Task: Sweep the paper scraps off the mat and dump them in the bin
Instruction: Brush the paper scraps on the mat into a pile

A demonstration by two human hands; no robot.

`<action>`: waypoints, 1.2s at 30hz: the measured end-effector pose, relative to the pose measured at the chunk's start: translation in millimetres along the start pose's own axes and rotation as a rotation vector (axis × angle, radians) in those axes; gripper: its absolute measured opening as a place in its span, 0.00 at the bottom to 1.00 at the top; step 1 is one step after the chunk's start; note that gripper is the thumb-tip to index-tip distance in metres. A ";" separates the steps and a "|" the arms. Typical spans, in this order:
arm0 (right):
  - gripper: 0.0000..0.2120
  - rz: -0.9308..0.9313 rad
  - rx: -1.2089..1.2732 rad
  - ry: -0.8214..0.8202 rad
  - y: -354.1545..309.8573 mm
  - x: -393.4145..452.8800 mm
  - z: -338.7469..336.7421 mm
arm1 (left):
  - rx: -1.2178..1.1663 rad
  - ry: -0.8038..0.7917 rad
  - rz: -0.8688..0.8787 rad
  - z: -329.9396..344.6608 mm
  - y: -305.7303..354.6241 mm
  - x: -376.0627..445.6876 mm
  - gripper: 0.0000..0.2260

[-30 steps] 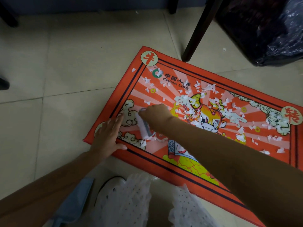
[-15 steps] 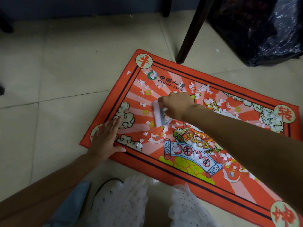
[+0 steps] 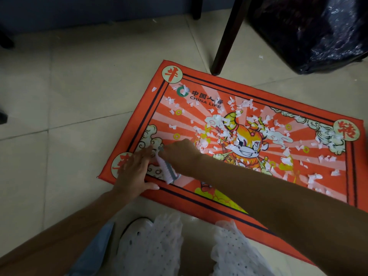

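An orange-red printed mat point(image 3: 199, 198) lies on the tiled floor. White paper scraps point(image 3: 245, 105) are scattered over its middle and right side. My right hand point(image 3: 179, 154) grips a small pale hand brush point(image 3: 166, 171) at the mat's near left corner, bristles down on the fabric. My left hand point(image 3: 133, 172) rests flat with straight fingers on that same corner, right beside the brush. A bin lined with a black plastic bag point(image 3: 322, 32) stands at the far right, beyond the mat.
A dark furniture leg point(image 3: 225, 42) stands on the floor just past the mat's far edge, another point(image 3: 197, 8) behind it. A few scraps point(image 3: 260, 57) lie on the tiles near the bin. My white shoes point(image 3: 151, 242) are at the bottom, a blue dustpan point(image 3: 93, 250) partly hidden by my left arm.
My right hand drew the brush back from the mat's middle to the near left corner. My left hand stayed pressed on that corner. The view shifted slightly.
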State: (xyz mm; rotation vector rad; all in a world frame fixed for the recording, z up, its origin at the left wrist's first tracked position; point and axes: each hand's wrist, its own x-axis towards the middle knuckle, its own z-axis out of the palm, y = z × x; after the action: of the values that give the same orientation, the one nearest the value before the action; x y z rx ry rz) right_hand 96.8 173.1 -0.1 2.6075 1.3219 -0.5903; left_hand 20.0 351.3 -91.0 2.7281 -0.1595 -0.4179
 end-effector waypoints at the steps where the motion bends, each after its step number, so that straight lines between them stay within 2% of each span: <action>1: 0.15 0.018 -0.013 -0.012 7.0 -3.0 -2.4 | 0.005 -0.017 -0.009 0.1 3.5 0.7 0.60; 5: 0.19 0.114 -0.108 -0.015 43.7 -19.2 -10.8 | -0.012 -0.036 -0.010 1.0 12.8 4.6 0.60; 8: 0.15 0.183 -0.159 -0.017 70.6 -30.8 -16.0 | -0.083 -0.030 -0.010 0.4 20.7 9.1 0.58; 11: 0.14 0.215 -0.149 0.048 87.4 -36.6 -15.4 | -0.105 -0.016 0.018 -1.0 29.2 11.3 0.56; 14: 0.18 0.108 -0.070 0.149 82.7 -34.9 -12.1 | -0.115 0.012 0.040 -3.1 31.5 10.9 0.55; 18: 0.24 -0.016 0.056 0.174 60.9 -26.5 -5.6 | -0.136 0.026 0.045 -6.6 29.0 8.7 0.55; 25: 0.23 -0.037 0.163 0.152 31.8 -9.3 8.3 | -0.142 0.032 0.036 -1.8 16.6 8.5 0.52; 36: 0.25 0.169 0.076 0.137 81.7 -32.6 19.8 | -0.101 -0.019 0.054 4.6 36.9 14.4 0.58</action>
State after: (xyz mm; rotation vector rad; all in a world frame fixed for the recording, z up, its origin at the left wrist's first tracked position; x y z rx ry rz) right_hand 139.5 94.1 -7.6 2.8305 1.1193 -0.4501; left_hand 30.3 313.2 -84.9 2.6152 -0.2107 -0.4251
